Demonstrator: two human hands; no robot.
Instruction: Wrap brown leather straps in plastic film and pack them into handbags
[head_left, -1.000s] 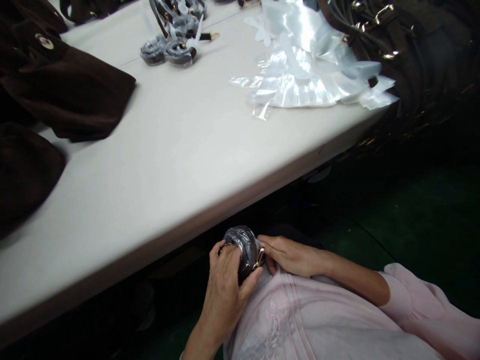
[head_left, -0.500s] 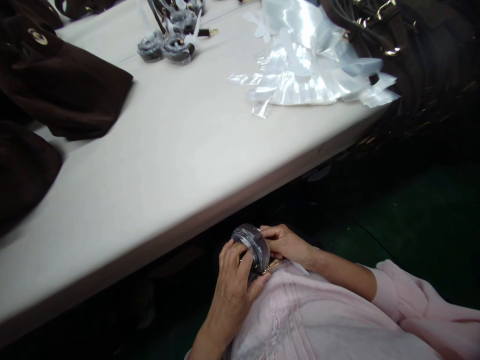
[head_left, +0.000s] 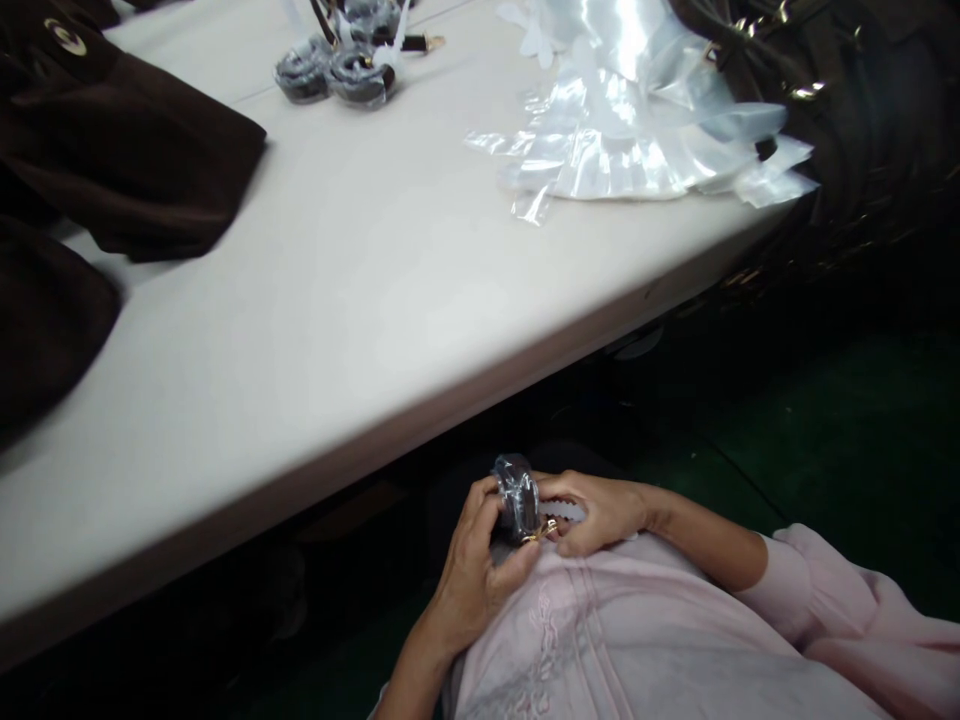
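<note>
Close to my body, in front of the pink shirt, I hold a dark rolled strap [head_left: 517, 500] wrapped in clear film. My left hand [head_left: 476, 550] is closed round its left side, thumb below it. At the coil's lower edge a gold metal clasp [head_left: 543, 530] sticks out to the right. My right hand [head_left: 600, 510] grips from the right, its fingers reaching the coil and its thumb near the clasp. Framed by that thumb and forefinger is a white piece with a serrated edge [head_left: 566, 511]. The right fingertips behind the coil are hidden.
The white table [head_left: 360, 270] has its front edge just beyond my hands. More film-wrapped rolled straps [head_left: 360, 78] lie at the back. Clear plastic bags [head_left: 622, 150] are piled at the right, beside dark straps with gold buckles [head_left: 795, 60]. Dark brown bags [head_left: 165, 160] are at the left.
The rolled strap has turned and now shows more edge-on. My right hand has opened wider around the white serrated piece, which earlier hung below it. The view has shifted slightly.
</note>
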